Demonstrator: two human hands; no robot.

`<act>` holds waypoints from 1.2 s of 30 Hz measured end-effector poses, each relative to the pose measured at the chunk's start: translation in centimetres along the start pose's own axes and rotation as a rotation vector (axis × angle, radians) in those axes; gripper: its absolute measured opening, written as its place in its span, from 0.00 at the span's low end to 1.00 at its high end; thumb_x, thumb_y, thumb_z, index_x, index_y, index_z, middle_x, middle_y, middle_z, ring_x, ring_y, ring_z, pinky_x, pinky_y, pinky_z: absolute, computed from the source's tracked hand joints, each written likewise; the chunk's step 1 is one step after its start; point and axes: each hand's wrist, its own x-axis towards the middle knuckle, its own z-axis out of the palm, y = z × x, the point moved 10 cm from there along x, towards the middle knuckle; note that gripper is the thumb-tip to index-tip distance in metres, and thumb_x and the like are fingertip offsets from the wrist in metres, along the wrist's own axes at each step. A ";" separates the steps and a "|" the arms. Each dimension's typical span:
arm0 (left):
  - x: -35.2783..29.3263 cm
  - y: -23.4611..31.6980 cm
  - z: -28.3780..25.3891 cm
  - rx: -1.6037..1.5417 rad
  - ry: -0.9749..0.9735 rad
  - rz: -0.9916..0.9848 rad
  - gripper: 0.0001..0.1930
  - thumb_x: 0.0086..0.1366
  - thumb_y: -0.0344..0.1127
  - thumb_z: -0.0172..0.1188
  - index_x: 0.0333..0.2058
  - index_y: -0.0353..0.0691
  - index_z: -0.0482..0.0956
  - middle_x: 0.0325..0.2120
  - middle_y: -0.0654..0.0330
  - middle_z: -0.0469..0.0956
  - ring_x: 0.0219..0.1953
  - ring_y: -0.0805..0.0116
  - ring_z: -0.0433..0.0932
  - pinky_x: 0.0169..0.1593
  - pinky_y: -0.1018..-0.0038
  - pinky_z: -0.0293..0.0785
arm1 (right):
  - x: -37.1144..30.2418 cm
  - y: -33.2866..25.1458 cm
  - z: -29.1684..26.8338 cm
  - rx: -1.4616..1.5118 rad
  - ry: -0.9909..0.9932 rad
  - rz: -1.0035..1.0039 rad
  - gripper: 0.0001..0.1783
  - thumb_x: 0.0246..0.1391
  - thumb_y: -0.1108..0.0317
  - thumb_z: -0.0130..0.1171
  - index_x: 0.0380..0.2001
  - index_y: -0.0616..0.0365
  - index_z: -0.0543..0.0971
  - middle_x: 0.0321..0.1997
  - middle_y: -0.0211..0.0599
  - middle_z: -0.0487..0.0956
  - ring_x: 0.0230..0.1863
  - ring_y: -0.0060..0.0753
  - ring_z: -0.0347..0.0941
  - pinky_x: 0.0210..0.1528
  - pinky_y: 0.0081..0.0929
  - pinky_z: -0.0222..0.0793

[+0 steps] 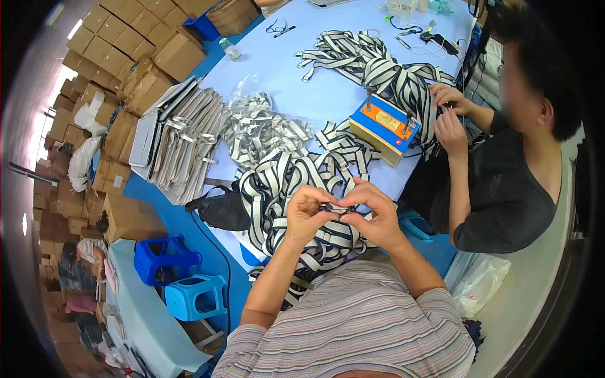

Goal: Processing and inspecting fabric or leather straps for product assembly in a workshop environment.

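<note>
My left hand and my right hand meet in front of my chest, thumbs and fingers pinched together. Between the fingertips is a short piece of black-and-white striped strap; its details are mostly hidden by the fingers. Right below and beyond my hands spreads a loose heap of the same striped webbing straps, reaching the table's near edge. A blue-and-orange box-shaped device with upright posts on top stands just past my right hand.
A co-worker at the right handles a bundle of striped straps. A clear plastic bag of straps, a stack of packets and a black bag lie leftward. Blue stools and cartons stand beyond the table.
</note>
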 end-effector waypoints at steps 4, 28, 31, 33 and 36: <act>0.7 -1.7 0.0 0.083 0.073 -0.137 0.14 0.44 0.17 0.57 0.33 0.32 0.71 0.29 0.58 0.72 0.32 0.72 0.71 0.36 0.79 0.67 | -0.1 1.6 -1.4 -0.043 0.104 0.038 0.08 0.35 0.75 0.60 0.24 0.56 0.75 0.24 0.30 0.75 0.29 0.30 0.70 0.53 0.39 0.56; 12.3 -15.0 -1.5 -0.107 0.288 -0.317 0.06 0.55 0.25 0.53 0.34 0.36 0.73 0.29 0.63 0.74 0.32 0.80 0.70 0.39 0.83 0.65 | 1.8 18.9 -8.6 0.358 0.800 0.370 0.04 0.46 0.74 0.54 0.26 0.64 0.74 0.23 0.24 0.71 0.24 0.12 0.62 0.27 0.12 0.59; 12.8 -15.3 -1.8 -0.062 0.292 -0.307 0.06 0.55 0.25 0.54 0.33 0.35 0.72 0.29 0.63 0.74 0.30 0.80 0.70 0.38 0.83 0.65 | 1.9 19.4 -9.0 0.329 0.805 0.379 0.04 0.46 0.73 0.54 0.26 0.64 0.74 0.23 0.24 0.71 0.24 0.12 0.62 0.28 0.12 0.59; 13.2 -15.8 -2.2 -0.052 0.303 -0.308 0.05 0.55 0.25 0.54 0.32 0.35 0.72 0.28 0.63 0.74 0.29 0.80 0.70 0.38 0.83 0.65 | 2.0 19.8 -9.0 0.345 0.791 0.387 0.05 0.47 0.74 0.54 0.28 0.64 0.73 0.24 0.25 0.71 0.25 0.12 0.62 0.28 0.12 0.59; 14.4 -16.1 -1.7 -0.010 0.271 -0.319 0.04 0.55 0.26 0.54 0.30 0.35 0.72 0.27 0.64 0.74 0.28 0.80 0.70 0.36 0.84 0.65 | 2.4 19.3 -9.2 0.403 0.809 0.397 0.08 0.48 0.74 0.52 0.33 0.64 0.72 0.27 0.27 0.72 0.27 0.13 0.63 0.30 0.12 0.60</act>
